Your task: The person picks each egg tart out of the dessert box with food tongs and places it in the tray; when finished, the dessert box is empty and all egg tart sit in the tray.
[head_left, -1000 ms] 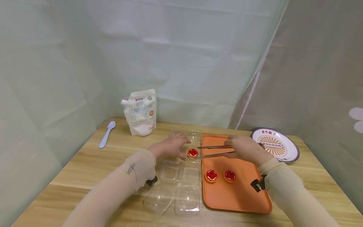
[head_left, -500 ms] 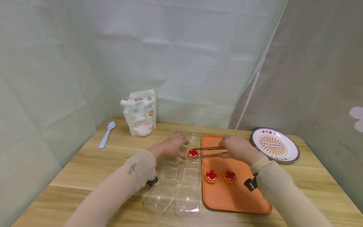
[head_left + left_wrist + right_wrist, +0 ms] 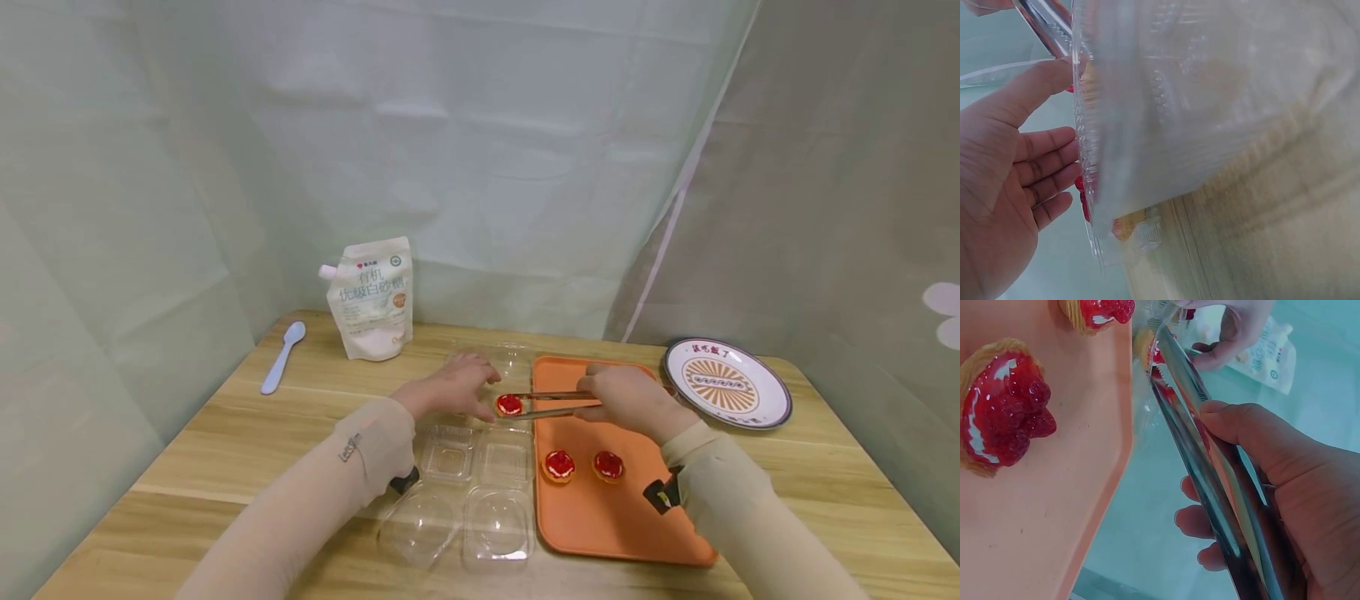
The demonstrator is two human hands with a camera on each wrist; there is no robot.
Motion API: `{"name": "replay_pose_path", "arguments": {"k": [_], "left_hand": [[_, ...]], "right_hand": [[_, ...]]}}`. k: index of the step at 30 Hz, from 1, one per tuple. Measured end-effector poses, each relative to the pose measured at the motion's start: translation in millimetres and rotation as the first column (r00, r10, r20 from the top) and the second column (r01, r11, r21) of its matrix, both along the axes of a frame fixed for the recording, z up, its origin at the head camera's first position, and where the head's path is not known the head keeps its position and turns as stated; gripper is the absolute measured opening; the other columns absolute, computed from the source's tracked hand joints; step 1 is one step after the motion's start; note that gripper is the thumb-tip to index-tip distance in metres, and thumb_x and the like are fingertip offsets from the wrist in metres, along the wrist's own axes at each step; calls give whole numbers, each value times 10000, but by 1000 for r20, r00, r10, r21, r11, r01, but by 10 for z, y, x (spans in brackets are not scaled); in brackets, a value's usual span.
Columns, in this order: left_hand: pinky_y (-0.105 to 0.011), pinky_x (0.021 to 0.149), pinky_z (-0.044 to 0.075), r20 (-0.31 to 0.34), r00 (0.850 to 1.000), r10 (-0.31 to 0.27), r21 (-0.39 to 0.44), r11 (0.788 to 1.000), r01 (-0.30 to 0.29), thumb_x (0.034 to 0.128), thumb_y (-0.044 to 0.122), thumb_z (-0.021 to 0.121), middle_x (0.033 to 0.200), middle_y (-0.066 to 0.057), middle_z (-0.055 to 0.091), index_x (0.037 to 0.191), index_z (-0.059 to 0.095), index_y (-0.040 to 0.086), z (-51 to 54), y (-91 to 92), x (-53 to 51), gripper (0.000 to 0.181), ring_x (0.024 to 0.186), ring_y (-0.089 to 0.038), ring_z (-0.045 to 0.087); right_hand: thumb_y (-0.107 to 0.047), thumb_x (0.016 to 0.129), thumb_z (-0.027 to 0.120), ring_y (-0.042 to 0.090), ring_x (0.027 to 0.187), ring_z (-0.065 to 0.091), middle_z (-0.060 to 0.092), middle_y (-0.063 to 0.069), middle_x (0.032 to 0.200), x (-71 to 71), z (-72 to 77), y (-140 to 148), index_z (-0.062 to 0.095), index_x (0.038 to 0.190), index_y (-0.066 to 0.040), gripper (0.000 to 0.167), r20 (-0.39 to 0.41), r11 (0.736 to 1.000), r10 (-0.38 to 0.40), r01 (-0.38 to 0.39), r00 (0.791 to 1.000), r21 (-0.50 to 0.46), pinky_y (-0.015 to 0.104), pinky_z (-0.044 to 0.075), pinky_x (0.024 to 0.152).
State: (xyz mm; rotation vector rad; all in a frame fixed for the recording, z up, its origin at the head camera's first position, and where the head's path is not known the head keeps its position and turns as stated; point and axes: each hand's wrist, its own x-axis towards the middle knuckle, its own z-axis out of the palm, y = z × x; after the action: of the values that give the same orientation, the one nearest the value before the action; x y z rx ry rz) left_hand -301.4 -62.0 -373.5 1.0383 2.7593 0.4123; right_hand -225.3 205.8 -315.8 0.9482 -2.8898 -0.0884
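Note:
My right hand (image 3: pixel 626 400) grips metal tongs (image 3: pixel 555 402), seen large in the right wrist view. Their tips are on either side of a red-topped fruit tart (image 3: pixel 509 406) in a clear plastic container (image 3: pixel 504 457). On the tart's left is my left hand (image 3: pixel 459 385), thumb and fingers apart. In the left wrist view, the left hand's fingertips (image 3: pixel 1067 136) are against the container's edge. That view also has red and yellow bits of a second tart (image 3: pixel 1127 224) behind the plastic. Two more fruit tarts, a left one (image 3: pixel 558 467) and a right one (image 3: pixel 607 467), sit on the orange tray.
The orange tray (image 3: pixel 622 533) lies right of the container. A patterned plate (image 3: pixel 727 385) is at the back right. On the left are a white pouch (image 3: pixel 372 300) and a pale blue spoon (image 3: pixel 282 358). Cloth hangs behind the table (image 3: pixel 195 483).
My right hand has moved left with the tongs, bringing their tips around the tart. The tart has shifted very slightly left in the last half second. My left hand has stayed nearly still.

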Motion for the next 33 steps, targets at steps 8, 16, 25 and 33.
{"name": "replay_pose_path", "arguments": {"k": [8,16,25,33], "left_hand": [[-471,1151,273,-13,1000,-2,10,1000,2,738,398,806,1216,-75,617,1233,599,60,-11,5,11,634,1249,-281,469],[-451,1124,312,-28,1000,-6,9,1000,6,734,378,812,1163,-74,634,1214,607,48,-40,0,13,618,1211,-270,492],[-449,1102,337,-58,998,-23,18,1000,24,734,371,810,1131,-83,637,1191,613,38,-47,9,8,599,1190,-283,503],[-446,1108,331,-59,998,-29,15,999,30,735,369,810,1130,-88,643,1199,610,33,-21,14,-2,606,1199,-287,499]], "right_hand": [[-294,808,756,66,606,517,575,-15,773,61,-22,80,704,876,-120,195,-28,998,3,-5,1000,-69,237,454,541],[-288,805,760,68,677,573,606,-36,817,192,-65,200,723,925,-141,193,-37,991,-39,34,999,-126,236,496,583],[-288,796,768,46,645,534,618,-30,823,391,-94,429,730,946,-126,224,-86,976,-137,119,987,-182,254,484,567],[-299,775,782,120,732,616,677,-19,881,513,-148,633,731,930,-118,243,-95,958,-208,183,974,-219,319,523,624]]}}
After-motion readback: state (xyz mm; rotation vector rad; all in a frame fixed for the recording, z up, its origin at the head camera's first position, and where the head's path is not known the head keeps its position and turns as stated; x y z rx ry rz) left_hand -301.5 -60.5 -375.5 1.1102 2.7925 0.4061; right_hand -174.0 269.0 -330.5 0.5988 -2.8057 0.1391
